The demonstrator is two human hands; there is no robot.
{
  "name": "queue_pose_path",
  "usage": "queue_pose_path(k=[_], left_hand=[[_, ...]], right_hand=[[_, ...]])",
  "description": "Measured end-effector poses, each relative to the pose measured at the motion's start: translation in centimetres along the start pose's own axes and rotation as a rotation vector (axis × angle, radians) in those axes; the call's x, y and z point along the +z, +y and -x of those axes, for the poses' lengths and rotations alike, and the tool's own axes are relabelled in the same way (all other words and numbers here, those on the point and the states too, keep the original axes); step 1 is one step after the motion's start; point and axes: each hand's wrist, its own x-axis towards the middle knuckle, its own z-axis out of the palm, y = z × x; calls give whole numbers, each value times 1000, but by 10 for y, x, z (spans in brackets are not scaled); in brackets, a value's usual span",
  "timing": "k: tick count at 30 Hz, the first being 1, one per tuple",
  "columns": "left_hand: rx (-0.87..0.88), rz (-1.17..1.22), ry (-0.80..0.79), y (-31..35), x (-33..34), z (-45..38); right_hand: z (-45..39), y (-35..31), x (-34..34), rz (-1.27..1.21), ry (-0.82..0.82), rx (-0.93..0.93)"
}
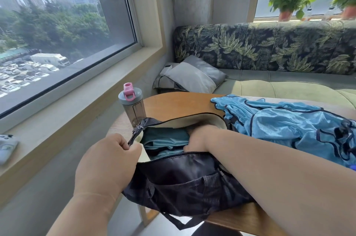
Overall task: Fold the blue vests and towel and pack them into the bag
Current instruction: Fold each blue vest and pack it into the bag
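The left hand (107,160) reaches forward with its fingers curled, pinching the zipper end of the black nylon bag (185,179) and holding the mouth wide. The right hand (200,139) dips into the opening, fingers bent down onto the folded blue cloth (165,140) inside; I cannot tell whether it grips it. Beside the bag on the round wooden table (179,103) lies a crumpled pile of shiny blue vests with dark trim (289,125).

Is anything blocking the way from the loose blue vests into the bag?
Only the right hand, which sits in the opening of the bag, on folded blue cloth. The left hand holds that opening wide, and bare table lies between it and the blue vests.
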Motion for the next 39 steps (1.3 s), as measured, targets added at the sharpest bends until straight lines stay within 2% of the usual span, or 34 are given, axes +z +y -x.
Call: queue_pose_path(k=[4,7,9,11,15,18,25,29,39], left_hand=[[-9,13,-22,-1,4,6],[-3,17,-26,1,6,11],[0,30,-30,5,6,15],[9,51,-36,9,7,20],[48,93,-21,16,9,32],[91,99,-6,21,7,42],[240,78,28,40,8,64],[391,57,81,57,14,75],[573,72,-59,119,56,118]], right_hand=[[41,11,-16,353,68,5],[66,28,-14,398,258,92],[82,38,-10,267,381,155],[93,46,-3,34,487,195],[107,58,12,-389,646,179],[118,63,23,-629,635,195],[140,71,54,-978,658,194],[153,89,75,-1020,657,249],[203,155,130,-1029,577,380]])
